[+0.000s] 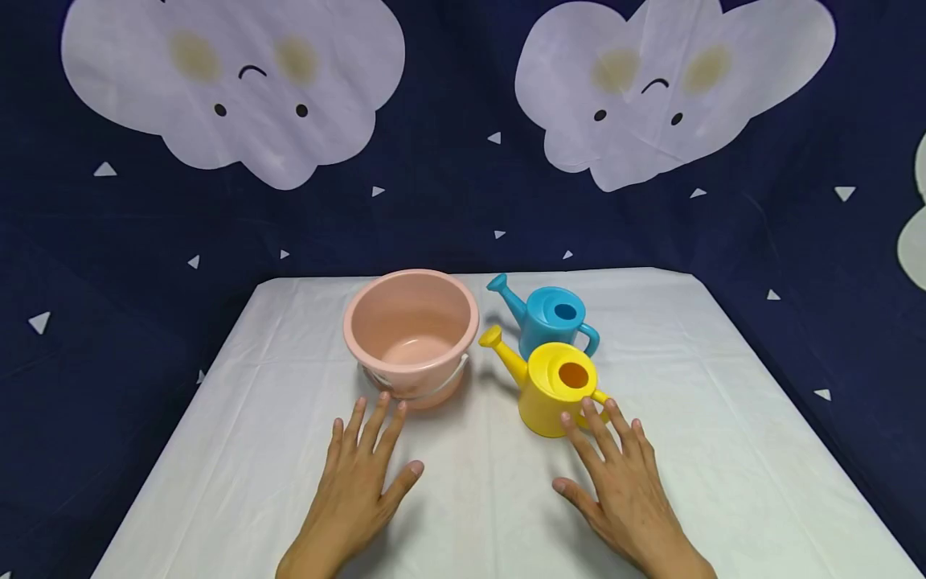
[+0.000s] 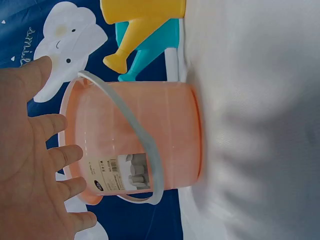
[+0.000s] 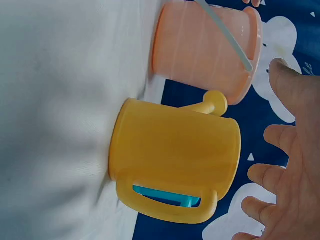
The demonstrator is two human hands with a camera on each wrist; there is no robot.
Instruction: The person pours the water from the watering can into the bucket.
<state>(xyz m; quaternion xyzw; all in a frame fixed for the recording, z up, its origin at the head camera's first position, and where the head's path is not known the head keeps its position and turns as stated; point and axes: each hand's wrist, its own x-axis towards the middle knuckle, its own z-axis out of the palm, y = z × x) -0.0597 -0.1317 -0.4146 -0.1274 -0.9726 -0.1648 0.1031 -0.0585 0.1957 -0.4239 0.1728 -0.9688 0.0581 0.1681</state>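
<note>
On the white-covered table point(image 1: 289, 450) we rest both hands palm down, fingers spread and straight, holding nothing. Our left hand point(image 1: 359, 474) lies just in front of the pink bucket point(image 1: 411, 331), its fingertips close to the bucket's base — from the head view we cannot tell whether they touch it. The bucket stands upright left of centre, its pale handle point(image 2: 131, 127) folded down against the side that faces us, a label point(image 2: 122, 175) showing on the wall in the left wrist view.

Our right hand point(image 1: 615, 474) lies near the yellow watering can point(image 1: 553, 390), fingertips right by its lower side and handle; the right wrist view shows a gap between them and the can. The yellow can stands upright just right of the bucket, spout point(image 1: 501, 351) pointing left toward it. Behind it, close by, stands the blue watering can point(image 1: 551, 318), spout also leftward — in the right wrist view a strip of blue shows through the yellow can's handle point(image 3: 167, 202).

A dark blue backdrop point(image 1: 463, 209) with white clouds hangs behind the table.
</note>
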